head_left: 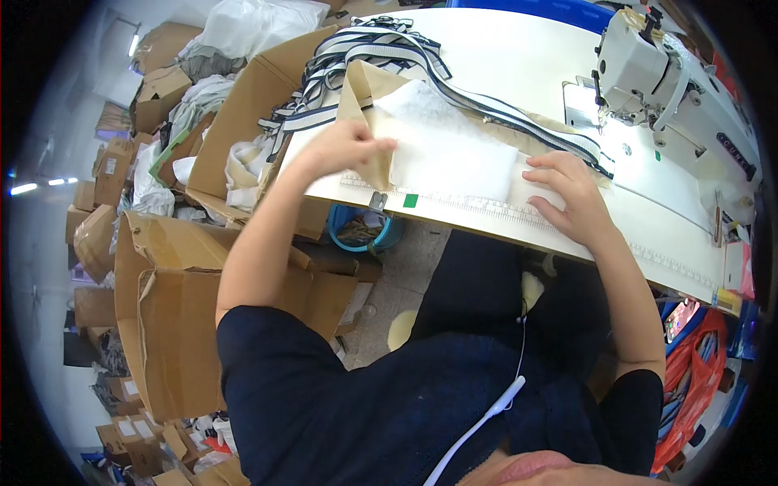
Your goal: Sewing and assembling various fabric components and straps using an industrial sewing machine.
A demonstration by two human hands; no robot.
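Observation:
A fluffy white sheet of padding (454, 154) lies over beige fabric (362, 87) at the table's front edge. The fabric's left side is folded up along the padding. My left hand (348, 152) is closed on that left fold of beige fabric, one finger reaching over the padding's edge. At the right end of the padding, my right hand (567, 194) is open, its fingers apart and resting on or just above the material. A long striped white, grey and navy strap (470, 99) runs behind the padding from a tangled pile toward the sewing machine (648, 73).
The white table (519, 40) has a ruler strip (486, 206) along its front edge. Left stand open cardboard boxes (186, 316) and piles of cloth. Under the table is a blue bin (365, 228). A red plastic bag (693, 381) hangs at lower right.

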